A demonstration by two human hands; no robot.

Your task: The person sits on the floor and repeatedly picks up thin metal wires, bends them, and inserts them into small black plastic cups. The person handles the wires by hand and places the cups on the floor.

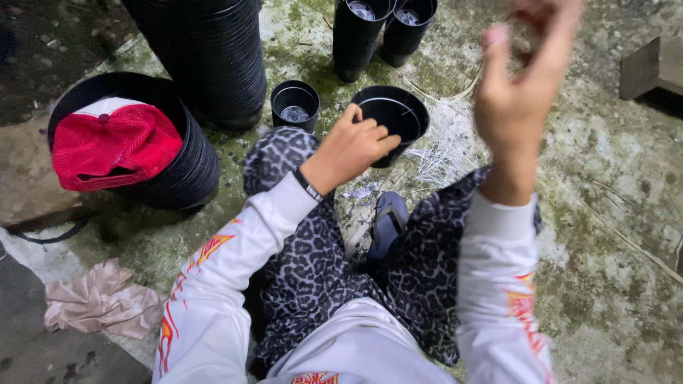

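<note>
My left hand [350, 148] grips the near rim of a black plastic plant pot [395, 117] that sits tilted on the mossy concrete in front of my knees. My right hand [518, 92] is raised high and blurred, fingers curled; I cannot tell whether anything is pinched in them. A smaller black pot [294, 104] stands upright just left of the held one. I sit with leopard-print trousers and white sleeves with red and orange flame marks.
A tall stack of black pots [213, 57] stands at the back left. A wider stack [181, 171] beside it carries a red mesh cap [114, 146]. Two more pot stacks [380, 32] stand behind. A pink rag [99, 299] lies at left, a dark block [651, 65] at right.
</note>
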